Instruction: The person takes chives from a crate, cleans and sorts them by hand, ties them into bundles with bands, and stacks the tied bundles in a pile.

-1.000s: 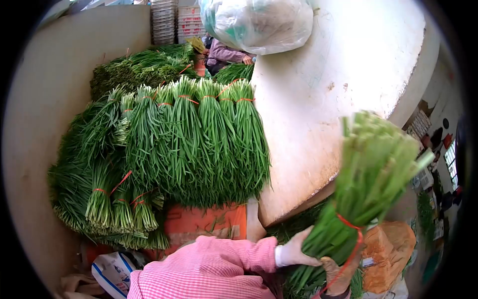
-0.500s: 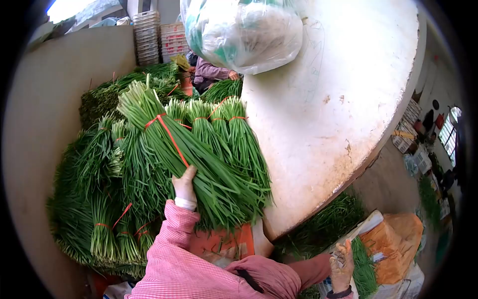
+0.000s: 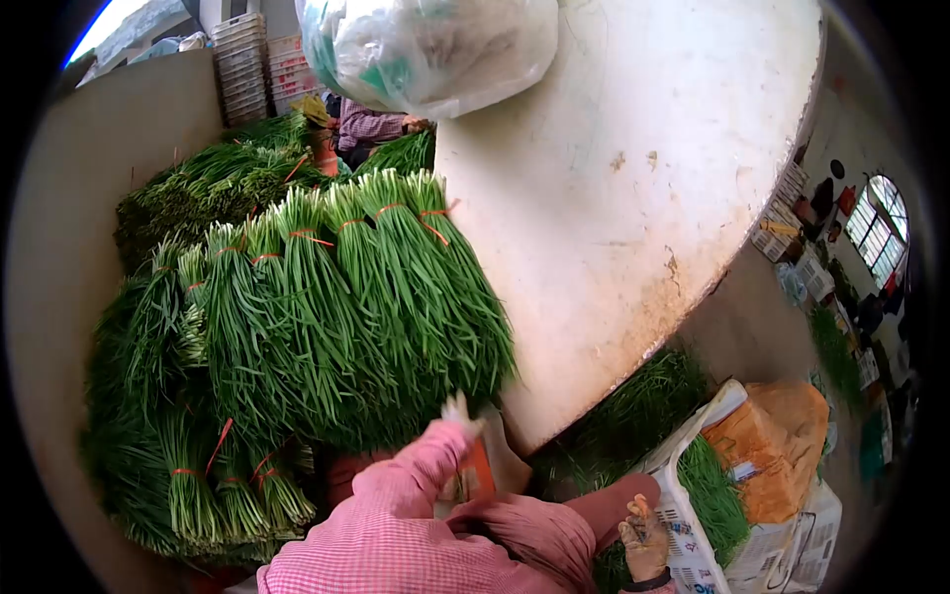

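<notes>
Bundles of long green leafy stalks, like garlic chives (image 3: 346, 287), lie side by side on the pile, pale cut ends up and red ties (image 3: 312, 238) around them. My left hand (image 3: 459, 413), in a pale glove, is at the leaf tips along the pile's lower right edge. Motion blurs its fingers, and I cannot tell whether it touches the leaves. My right hand (image 3: 645, 544), in a stained glove, hangs beside my knee with its fingers apart and nothing in them. Near it stands a white crate (image 3: 690, 515) holding more green leaves (image 3: 714, 500).
A curved white wall (image 3: 614, 218) rises at the right, with a filled plastic bag (image 3: 435, 54) on top. Another person's sleeve (image 3: 371, 127) shows behind the pile. Stacked crates (image 3: 240, 74) stand at the back. Orange-brown sheeting (image 3: 772, 445) covers part of the white crate.
The bundle my left hand held now lies among the others on the pile. That hand has let go and moved right and down. My right hand stays low beside the crate.
</notes>
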